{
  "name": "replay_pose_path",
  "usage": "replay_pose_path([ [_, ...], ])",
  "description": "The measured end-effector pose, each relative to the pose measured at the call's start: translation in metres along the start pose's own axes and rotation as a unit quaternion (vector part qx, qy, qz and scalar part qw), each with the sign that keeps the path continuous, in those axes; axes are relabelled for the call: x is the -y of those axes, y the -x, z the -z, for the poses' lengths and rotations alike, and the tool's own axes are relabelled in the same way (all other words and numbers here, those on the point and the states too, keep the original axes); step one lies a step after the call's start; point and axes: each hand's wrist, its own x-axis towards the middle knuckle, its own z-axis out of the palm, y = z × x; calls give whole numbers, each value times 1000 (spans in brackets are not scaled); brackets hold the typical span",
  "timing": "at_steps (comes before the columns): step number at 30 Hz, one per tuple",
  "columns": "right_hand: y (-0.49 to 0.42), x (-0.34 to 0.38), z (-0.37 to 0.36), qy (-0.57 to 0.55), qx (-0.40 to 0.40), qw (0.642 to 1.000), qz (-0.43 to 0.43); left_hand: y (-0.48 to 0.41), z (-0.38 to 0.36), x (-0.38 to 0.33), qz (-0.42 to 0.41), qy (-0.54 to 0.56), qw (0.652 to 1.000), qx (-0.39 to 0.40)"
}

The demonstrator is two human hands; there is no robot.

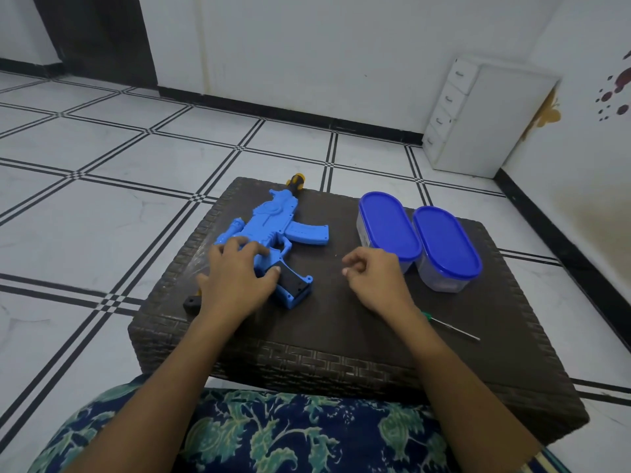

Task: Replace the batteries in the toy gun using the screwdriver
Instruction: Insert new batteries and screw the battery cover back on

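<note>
A blue toy gun [273,227] lies on the dark woven table [341,336], its barrel pointing away and its grip toward me. The black battery compartment [293,279] in the grip faces up. My left hand [235,274] holds the gun's body, fingers over the top and thumb against the grip. My right hand [374,278] hovers just right of the gun with its fingers curled; nothing shows between them. A green-handled screwdriver [452,330] lies near the table's front right, its handle mostly hidden under my right wrist.
Two clear containers with blue lids [389,225] [445,242] stand side by side at the table's right. A small black piece [192,303] lies at the front left edge. A white drawer unit [478,121] stands in the far corner on the tiled floor.
</note>
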Motion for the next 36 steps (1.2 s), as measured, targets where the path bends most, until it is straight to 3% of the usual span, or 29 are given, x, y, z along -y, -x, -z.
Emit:
replay_pose_path([
  [14,-13,10,-29,138,-33,990,-12,-3,2,-8,40,14,999,1],
  [22,-18,13,-34,132,-43,990,-27,-2,-2,-7,19,-7,1000,-5],
  [30,-17,12,-35,62,-77,989,-108,-3,-1,-5,21,-4,1000,-3],
  [36,-16,18,-38,142,-47,985,-85,-5,-1,-3,22,-1,1000,-6],
])
